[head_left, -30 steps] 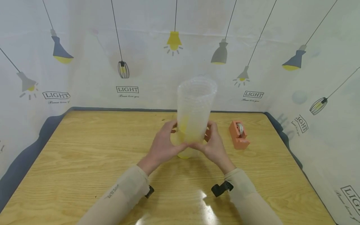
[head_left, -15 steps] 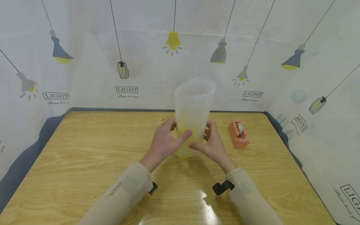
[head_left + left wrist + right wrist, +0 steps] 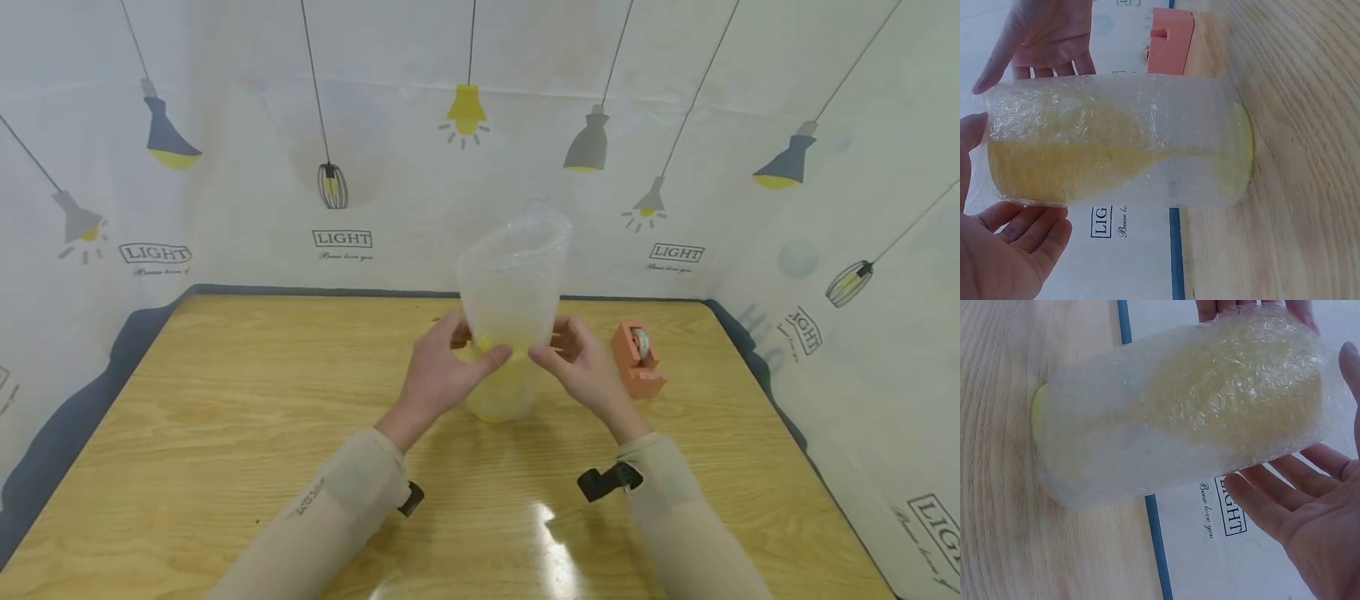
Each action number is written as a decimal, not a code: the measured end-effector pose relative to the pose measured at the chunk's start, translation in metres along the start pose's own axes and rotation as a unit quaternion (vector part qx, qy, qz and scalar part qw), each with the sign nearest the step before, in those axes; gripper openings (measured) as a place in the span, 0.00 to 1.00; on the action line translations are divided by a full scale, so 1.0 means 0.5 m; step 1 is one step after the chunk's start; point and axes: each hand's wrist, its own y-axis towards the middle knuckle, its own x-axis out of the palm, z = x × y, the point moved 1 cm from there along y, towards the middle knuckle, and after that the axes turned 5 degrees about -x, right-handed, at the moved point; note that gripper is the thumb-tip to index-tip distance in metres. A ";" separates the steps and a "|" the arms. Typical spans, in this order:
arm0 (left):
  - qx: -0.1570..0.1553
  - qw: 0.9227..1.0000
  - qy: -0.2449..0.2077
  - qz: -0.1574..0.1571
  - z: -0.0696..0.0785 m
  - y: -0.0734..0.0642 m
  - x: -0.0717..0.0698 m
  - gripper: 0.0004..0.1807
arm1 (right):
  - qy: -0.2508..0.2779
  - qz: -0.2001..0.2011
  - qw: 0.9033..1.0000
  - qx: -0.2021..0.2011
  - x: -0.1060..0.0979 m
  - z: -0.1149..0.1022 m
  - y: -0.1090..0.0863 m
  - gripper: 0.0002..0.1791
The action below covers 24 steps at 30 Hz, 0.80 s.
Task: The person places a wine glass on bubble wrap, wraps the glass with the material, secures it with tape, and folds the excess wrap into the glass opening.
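Observation:
A yellow stemmed glass rolled in clear bubble wrap (image 3: pixel 513 300) stands upright on the table. Its bowl (image 3: pixel 1054 165) shows through the wrap, narrowing to a stem above a round foot (image 3: pixel 1244 147). Beyond the bowl the wrap rises as a loose tube, its open top slanted. My left hand (image 3: pixel 442 371) holds the wrapped glass from the left, thumb at the front and fingers round the far side. From the right my right hand (image 3: pixel 588 371) holds it at the same height, with its thumb in front too. Both sets of fingers lie around bowl height.
A coral-pink tape dispenser (image 3: pixel 637 358) with a roll of tape stands on the wooden table (image 3: pixel 247 400), right of the wrapped glass. A white backdrop (image 3: pixel 405 167) printed with lamps closes off the back and sides.
My left thumb has lifted from low on the wrap to bowl height. The right hand has then slid up and slightly right. The wrap's top edge has become more slanted.

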 end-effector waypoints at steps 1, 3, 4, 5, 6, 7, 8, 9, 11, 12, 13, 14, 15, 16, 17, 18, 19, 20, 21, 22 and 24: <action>-0.004 1.000 -0.004 -0.001 0.000 0.000 0.000 0.30 | -0.002 0.003 1.000 0.000 0.000 0.000 0.002 0.26; -0.012 1.000 -0.008 -0.003 -0.001 0.001 -0.001 0.30 | 0.003 0.008 1.000 -0.001 0.000 0.000 0.006 0.28; -0.014 1.000 -0.009 -0.005 -0.001 0.002 -0.002 0.30 | 0.007 0.011 1.000 -0.002 0.001 -0.001 0.008 0.30; -0.017 1.000 -0.010 -0.006 -0.001 0.002 -0.003 0.30 | 0.010 0.013 1.000 -0.004 0.001 -0.002 0.010 0.32; -0.018 1.000 -0.011 -0.007 -0.001 0.003 -0.003 0.30 | 0.014 0.015 1.000 -0.007 0.002 -0.003 0.012 0.33; -0.019 1.000 -0.011 -0.008 -0.001 0.003 -0.004 0.30 | 0.016 0.017 1.000 -0.011 0.003 -0.005 0.014 0.34; -0.020 1.000 -0.010 -0.009 -0.001 0.003 -0.005 0.30 | 0.017 0.019 1.000 -0.014 0.004 -0.006 0.015 0.34; -0.021 1.000 -0.011 -0.011 -0.001 0.003 -0.005 0.30 | 0.020 0.020 0.999 -0.018 0.005 -0.008 0.017 0.35; -0.024 1.000 -0.011 -0.014 -0.001 0.003 -0.006 0.31 | 0.017 0.024 0.999 -0.021 0.006 -0.009 0.018 0.34; -0.025 1.000 -0.011 -0.015 -0.001 0.003 -0.005 0.31 | 0.017 0.026 0.999 -0.021 0.006 -0.010 0.019 0.34; -0.027 0.999 -0.010 -0.016 -0.001 0.004 -0.005 0.31 | 0.015 0.028 0.999 -0.018 0.007 -0.010 0.019 0.34; -0.028 0.999 -0.010 -0.016 -0.001 0.004 -0.005 0.31 | 0.014 0.030 0.999 -0.014 0.007 -0.010 0.020 0.34; -0.028 0.999 -0.010 -0.015 -0.001 0.004 -0.004 0.31 | 0.014 0.032 0.999 -0.011 0.008 -0.011 0.021 0.34; -0.028 0.999 -0.010 -0.014 -0.002 0.005 -0.004 0.31 | 0.014 0.033 0.999 -0.006 0.008 -0.011 0.022 0.34; -0.029 0.999 -0.010 -0.013 -0.002 0.005 -0.003 0.31 | 0.015 0.033 0.999 -0.004 0.008 -0.013 0.023 0.33; -0.029 0.999 -0.010 -0.010 -0.002 0.005 -0.003 0.31 | 0.015 0.033 0.999 0.000 0.009 -0.014 0.024 0.33; -0.030 0.999 -0.010 -0.008 -0.002 0.005 -0.002 0.31 | 0.013 0.034 0.999 0.004 0.009 -0.015 0.025 0.33; -0.030 0.999 -0.011 -0.005 -0.003 0.005 -0.001 0.31 | 0.013 0.033 0.999 0.006 0.010 -0.015 0.026 0.33; -0.031 0.999 -0.011 -0.004 -0.003 0.005 -0.001 0.31 | 0.014 0.033 0.999 0.009 0.010 -0.016 0.027 0.33; -0.031 0.999 -0.011 -0.003 -0.003 0.004 0.000 0.31 | 0.014 0.032 0.999 0.012 0.011 -0.016 0.028 0.32; -0.031 0.999 -0.011 0.000 -0.003 0.003 0.000 0.31 | 0.015 0.032 0.999 0.019 0.012 -0.017 0.029 0.32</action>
